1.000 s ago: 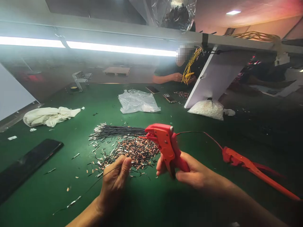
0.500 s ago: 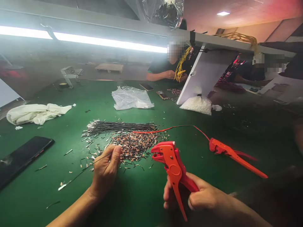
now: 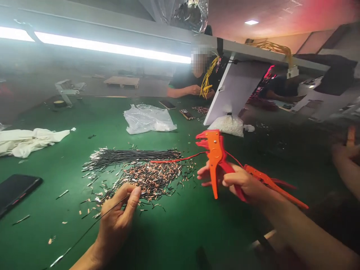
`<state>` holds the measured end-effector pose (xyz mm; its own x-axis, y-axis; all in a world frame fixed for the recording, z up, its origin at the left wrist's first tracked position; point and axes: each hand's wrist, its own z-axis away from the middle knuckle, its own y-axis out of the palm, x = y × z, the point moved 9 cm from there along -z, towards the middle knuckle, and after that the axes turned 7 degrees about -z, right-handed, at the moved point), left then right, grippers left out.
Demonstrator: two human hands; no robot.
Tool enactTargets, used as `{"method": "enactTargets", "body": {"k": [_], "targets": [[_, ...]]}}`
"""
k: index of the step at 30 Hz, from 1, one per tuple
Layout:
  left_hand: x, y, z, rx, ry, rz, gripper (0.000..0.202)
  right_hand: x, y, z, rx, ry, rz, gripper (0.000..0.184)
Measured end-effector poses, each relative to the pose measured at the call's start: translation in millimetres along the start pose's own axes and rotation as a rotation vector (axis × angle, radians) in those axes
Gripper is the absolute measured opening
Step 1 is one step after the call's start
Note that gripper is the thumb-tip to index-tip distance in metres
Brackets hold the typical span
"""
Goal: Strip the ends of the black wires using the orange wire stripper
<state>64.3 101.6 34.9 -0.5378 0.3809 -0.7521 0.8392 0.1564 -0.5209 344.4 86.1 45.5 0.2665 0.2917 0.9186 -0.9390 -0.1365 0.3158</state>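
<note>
My left hand point(image 3: 117, 221) is pinched on a thin black wire point(image 3: 84, 233) that runs down to the left, its bare end near the table. My right hand point(image 3: 239, 183) grips the handles of a red wire stripper point(image 3: 215, 155), held upright with its jaws at the top. Between the hands lies a heap of cut wire ends point(image 3: 149, 179). Behind the heap rests a bundle of black wires point(image 3: 132, 154) with a single red wire point(image 3: 177, 160) across it. A second red tool point(image 3: 277, 186) lies on the green table point(image 3: 180, 232) behind my right hand.
A black phone point(image 3: 14, 188) lies at the left, a white cloth point(image 3: 28, 138) farther back. A clear plastic bag point(image 3: 149, 119) and a bag of white parts point(image 3: 229, 125) sit mid-table. A person point(image 3: 194, 80) across handles yellow wires. Another person's hand point(image 3: 345, 157) shows at the right edge.
My right hand has lifted the red stripper up and away to the right, from low near me to upright beside the second tool. My left hand has stayed pinched on the black wire.
</note>
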Motion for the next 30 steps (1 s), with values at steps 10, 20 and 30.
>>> {"method": "enactTargets", "body": {"k": [10,20,30], "targets": [[-2.8,1.5,3.9,0.056,0.068,-0.072,0.034,-8.7,-139.0,86.4,-0.755,0.135,0.291,0.021],[-23.4,2.6,-0.5,0.048,0.149,-0.016,0.034,-21.7,-129.2,52.7,-0.688,0.182,0.273,0.019],[-20.8,0.1,3.5,0.037,0.151,-0.047,0.031,-21.7,12.8,-29.8,-0.135,0.063,0.108,0.028]]}}
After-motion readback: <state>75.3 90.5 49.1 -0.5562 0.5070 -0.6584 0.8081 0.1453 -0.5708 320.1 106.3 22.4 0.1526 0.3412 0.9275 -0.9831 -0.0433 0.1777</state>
